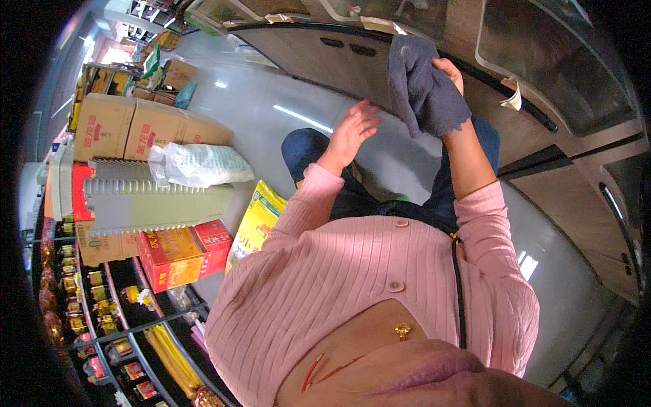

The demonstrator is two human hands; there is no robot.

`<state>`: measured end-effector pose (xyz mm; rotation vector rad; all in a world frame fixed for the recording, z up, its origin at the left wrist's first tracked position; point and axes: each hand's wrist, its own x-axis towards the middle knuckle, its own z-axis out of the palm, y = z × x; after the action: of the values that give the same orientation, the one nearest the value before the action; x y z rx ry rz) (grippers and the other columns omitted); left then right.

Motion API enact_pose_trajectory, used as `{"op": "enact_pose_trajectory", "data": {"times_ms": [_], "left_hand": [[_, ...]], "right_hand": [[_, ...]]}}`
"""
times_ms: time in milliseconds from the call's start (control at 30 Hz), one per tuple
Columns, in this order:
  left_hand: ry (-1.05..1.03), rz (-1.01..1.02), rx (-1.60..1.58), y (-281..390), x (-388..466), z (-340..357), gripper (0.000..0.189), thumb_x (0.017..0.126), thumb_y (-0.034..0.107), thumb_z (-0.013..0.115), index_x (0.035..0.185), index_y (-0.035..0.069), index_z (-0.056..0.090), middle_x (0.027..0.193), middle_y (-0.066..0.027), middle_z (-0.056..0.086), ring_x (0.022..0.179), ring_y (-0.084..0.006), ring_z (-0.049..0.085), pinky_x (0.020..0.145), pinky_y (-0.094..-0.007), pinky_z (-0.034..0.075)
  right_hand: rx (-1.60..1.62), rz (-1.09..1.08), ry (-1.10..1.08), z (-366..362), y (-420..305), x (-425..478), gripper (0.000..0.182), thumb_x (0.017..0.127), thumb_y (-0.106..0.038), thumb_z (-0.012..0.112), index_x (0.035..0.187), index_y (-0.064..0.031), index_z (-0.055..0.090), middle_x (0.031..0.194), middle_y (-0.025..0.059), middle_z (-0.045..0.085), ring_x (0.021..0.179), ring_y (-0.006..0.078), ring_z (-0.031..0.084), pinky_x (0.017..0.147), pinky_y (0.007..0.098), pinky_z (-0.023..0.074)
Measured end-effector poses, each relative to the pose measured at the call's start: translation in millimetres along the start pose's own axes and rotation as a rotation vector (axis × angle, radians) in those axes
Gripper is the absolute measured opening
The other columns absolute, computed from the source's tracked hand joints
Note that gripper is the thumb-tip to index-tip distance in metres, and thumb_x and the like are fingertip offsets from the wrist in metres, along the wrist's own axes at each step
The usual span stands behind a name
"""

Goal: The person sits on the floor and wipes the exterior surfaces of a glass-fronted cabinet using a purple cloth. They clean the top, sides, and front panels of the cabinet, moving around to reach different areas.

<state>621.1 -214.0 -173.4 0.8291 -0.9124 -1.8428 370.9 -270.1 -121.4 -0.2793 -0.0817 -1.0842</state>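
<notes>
A dark grey cloth (422, 81) hangs bunched over my right hand (451, 72). The thumb shows along its edge, while the other fingers are hidden beneath the fabric. The cloth overlaps the black edge rail (524, 109) of a glass-fronted cabinet (315, 61) in front of me; whether it presses on the rail I cannot tell. My left hand (352, 133) is held in the air left of the cloth, above the floor, fingers apart and nothing in it. Near the rail, a curled pale paper strip (512, 97) sticks out.
On the left are stacked cardboard cartons (152, 124), ribbed plastic trays (157, 198), a white plastic bag (203, 164) and red boxes (173, 252). A yellow printed bag (258, 219) stands near my left elbow. Store shelves (117, 325) with small packages run along the lower left.
</notes>
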Motion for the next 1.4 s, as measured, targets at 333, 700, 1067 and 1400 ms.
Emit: {"op": "enact_pose_trajectory", "data": {"times_ms": [333, 700, 1067, 1400], "left_hand": [[-0.106, 0.271, 0.359, 26, 27, 104, 0.049, 0.091, 0.031, 0.059, 0.128, 0.002, 0.046, 0.121, -0.0044, 0.053, 0.11, -0.0135, 0.049, 0.095, -0.0299, 0.037], [0.042, 0.036, 0.983, 72, -4, 45, 0.052, 0.095, 0.04, 0.05, 0.109, -0.01, 0.055, 0.104, -0.0087, 0.063, 0.095, -0.0126, 0.056, 0.086, -0.0266, 0.043], [0.248, -0.078, -0.404, 59, 31, -57, 0.048, 0.098, 0.039, 0.036, 0.124, 0.001, 0.05, 0.122, -0.0158, 0.057, 0.111, -0.0316, 0.055, 0.098, -0.0458, 0.042], [0.487, 0.326, -0.296, 148, 124, -70, 0.039, 0.096, 0.038, 0.047, 0.119, 0.007, 0.055, 0.119, -0.0093, 0.059, 0.108, -0.0287, 0.054, 0.096, -0.0448, 0.041]], "right_hand": [[-0.141, -0.121, 0.127, -29, -8, 0, 0.042, 0.091, -0.033, 0.051, 0.108, 0.0039, 0.061, 0.102, 0.0152, 0.066, 0.091, 0.0261, 0.065, 0.085, 0.0355, 0.0527], [-1.262, -0.049, 0.384, 5, -17, -9, 0.031, 0.09, -0.03, 0.059, 0.101, -0.0024, 0.066, 0.101, 0.0078, 0.067, 0.086, 0.0178, 0.064, 0.079, 0.0294, 0.0491], [-1.546, 0.12, -0.241, 10, 76, -1, 0.024, 0.076, -0.013, 0.073, 0.097, -0.0059, 0.065, 0.113, 0.0082, 0.063, 0.094, 0.0163, 0.06, 0.081, 0.0301, 0.0475], [-1.637, 0.166, 0.067, -14, 53, 9, 0.022, 0.083, -0.014, 0.068, 0.102, -0.0035, 0.066, 0.083, 0.0034, 0.065, 0.07, 0.0098, 0.056, 0.065, 0.0265, 0.0472]]}}
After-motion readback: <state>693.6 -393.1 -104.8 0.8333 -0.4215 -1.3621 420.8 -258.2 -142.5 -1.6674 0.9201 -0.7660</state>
